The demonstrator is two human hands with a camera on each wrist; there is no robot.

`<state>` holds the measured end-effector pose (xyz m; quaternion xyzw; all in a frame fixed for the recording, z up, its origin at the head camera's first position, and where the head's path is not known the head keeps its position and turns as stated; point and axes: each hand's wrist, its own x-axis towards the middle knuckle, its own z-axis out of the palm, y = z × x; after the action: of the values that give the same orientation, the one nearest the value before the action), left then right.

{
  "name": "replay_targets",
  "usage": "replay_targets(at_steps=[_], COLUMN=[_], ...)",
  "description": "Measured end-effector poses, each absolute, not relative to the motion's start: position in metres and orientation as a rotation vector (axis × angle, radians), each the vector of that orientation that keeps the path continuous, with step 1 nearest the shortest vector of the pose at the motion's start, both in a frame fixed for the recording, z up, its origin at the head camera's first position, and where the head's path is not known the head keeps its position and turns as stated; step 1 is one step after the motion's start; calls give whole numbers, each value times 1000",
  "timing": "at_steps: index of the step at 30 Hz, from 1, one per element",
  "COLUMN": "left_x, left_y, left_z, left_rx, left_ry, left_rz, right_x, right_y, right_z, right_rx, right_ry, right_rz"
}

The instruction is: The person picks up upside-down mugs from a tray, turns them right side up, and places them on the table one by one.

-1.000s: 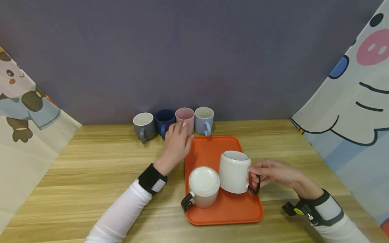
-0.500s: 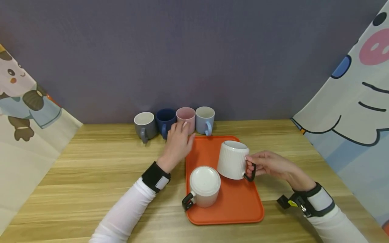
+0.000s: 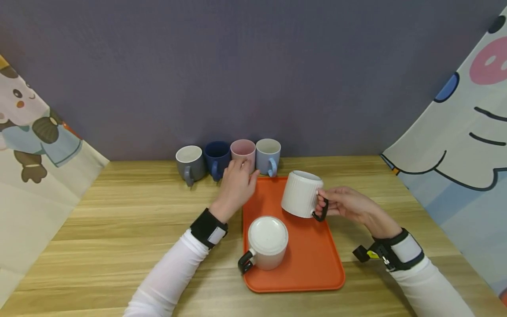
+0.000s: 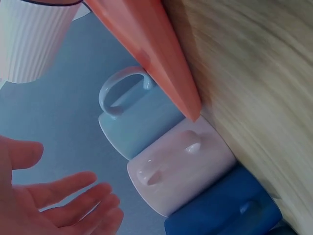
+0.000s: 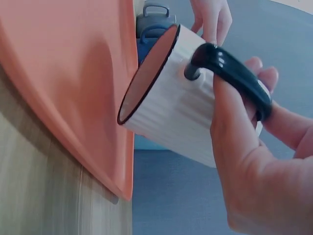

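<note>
Two hands at work — the right hand (image 3: 348, 204) curls its grip round the black handle of the white ribbed mug (image 3: 300, 193), held tilted above the orange tray (image 3: 317, 259); the left hand (image 3: 236, 187) — fingers spread, holding nothing — hovers beside the pink mug (image 3: 242, 150).

Right hand (image 3: 348, 203) holds the ribbed white mug (image 3: 300, 193) above the orange tray (image 3: 313, 264) — tilted.
</note>
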<state>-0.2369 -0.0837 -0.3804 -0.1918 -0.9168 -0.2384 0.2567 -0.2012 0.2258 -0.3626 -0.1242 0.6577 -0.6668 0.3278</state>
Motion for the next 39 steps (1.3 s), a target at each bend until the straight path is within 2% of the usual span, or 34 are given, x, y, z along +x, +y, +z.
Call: replay_targets(at_steps=[39], left_x=[-232], left_y=[-60], left_z=[-358], left_rx=[-569], left_ry=[-2488], left_rz=[-892], right_x=[-241], right_y=[180], right_z=[-332], right_rx=[-163], right_ry=[1527], right_rz=[-2168])
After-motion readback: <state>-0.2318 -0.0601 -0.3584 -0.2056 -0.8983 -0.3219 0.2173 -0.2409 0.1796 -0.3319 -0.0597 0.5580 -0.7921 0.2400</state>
